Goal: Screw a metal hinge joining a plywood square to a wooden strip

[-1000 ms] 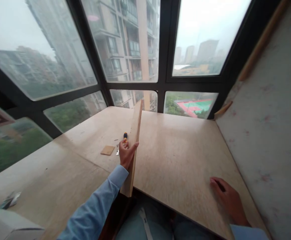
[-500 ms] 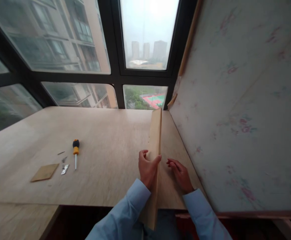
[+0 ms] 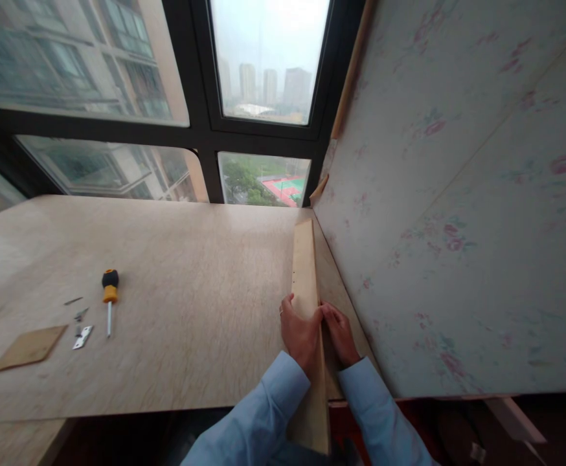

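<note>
A long, narrow wooden board (image 3: 305, 259) lies lengthwise away from me, its near end reaching past the table's front edge. Small dark holes show along its left side. My left hand (image 3: 302, 331) is wrapped over the board, fingers at the left edge and thumb at the right. Against the right edge, close to that thumb, my right hand (image 3: 340, 333) is closed in a pinch. Whatever its fingertips hold, if anything, is hidden.
On the pale tabletop (image 3: 190, 310) to the left lie a yellow-and-black screwdriver (image 3: 110, 288), a metal plate (image 3: 83, 338), small screws (image 3: 79, 316) and a flat wooden piece (image 3: 30, 348). A flower-patterned wall (image 3: 448, 259) borders the right, with windows behind.
My right hand has come left and now meets the board's right edge near my left thumb. The view has shifted right, and the board sits nearer the wall in it.
</note>
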Demonstrator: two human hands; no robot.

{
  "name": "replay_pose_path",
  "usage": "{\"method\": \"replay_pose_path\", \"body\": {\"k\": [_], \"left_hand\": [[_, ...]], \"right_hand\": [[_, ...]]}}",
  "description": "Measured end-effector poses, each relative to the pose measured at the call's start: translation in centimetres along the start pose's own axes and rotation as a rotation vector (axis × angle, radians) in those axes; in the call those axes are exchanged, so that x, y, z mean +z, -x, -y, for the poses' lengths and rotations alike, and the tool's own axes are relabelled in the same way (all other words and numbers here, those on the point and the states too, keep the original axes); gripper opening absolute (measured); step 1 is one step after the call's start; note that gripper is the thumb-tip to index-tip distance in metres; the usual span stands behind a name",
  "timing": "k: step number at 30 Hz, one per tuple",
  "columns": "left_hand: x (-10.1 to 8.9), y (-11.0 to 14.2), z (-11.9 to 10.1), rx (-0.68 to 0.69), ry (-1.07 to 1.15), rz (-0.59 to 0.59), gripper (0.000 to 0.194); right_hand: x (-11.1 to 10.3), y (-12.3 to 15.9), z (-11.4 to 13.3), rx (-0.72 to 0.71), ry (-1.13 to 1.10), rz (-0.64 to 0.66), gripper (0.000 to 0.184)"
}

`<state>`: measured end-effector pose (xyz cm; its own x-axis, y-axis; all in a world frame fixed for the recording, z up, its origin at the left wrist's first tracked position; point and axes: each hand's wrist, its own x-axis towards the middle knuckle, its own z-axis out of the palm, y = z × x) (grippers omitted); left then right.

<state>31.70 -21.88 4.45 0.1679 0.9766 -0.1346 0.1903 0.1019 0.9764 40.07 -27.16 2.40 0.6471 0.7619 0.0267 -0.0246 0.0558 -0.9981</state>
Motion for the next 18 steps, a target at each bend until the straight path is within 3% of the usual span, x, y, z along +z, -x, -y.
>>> {"method": "replay_pose_path", "body": {"k": [13, 18], "left_hand": [[0.30, 0.59, -0.47, -0.002, -0.106, 0.036, 0.067], [-0.58, 0.24, -0.49, -0.012, -0.040, 0.139, 0.070]], "right_hand": [[-0.37, -0.18, 0.25, 0.003, 0.129, 0.136, 0.051], [-0.84, -0.78, 0.68, 0.032, 0.158, 0.185, 0.049]]}}
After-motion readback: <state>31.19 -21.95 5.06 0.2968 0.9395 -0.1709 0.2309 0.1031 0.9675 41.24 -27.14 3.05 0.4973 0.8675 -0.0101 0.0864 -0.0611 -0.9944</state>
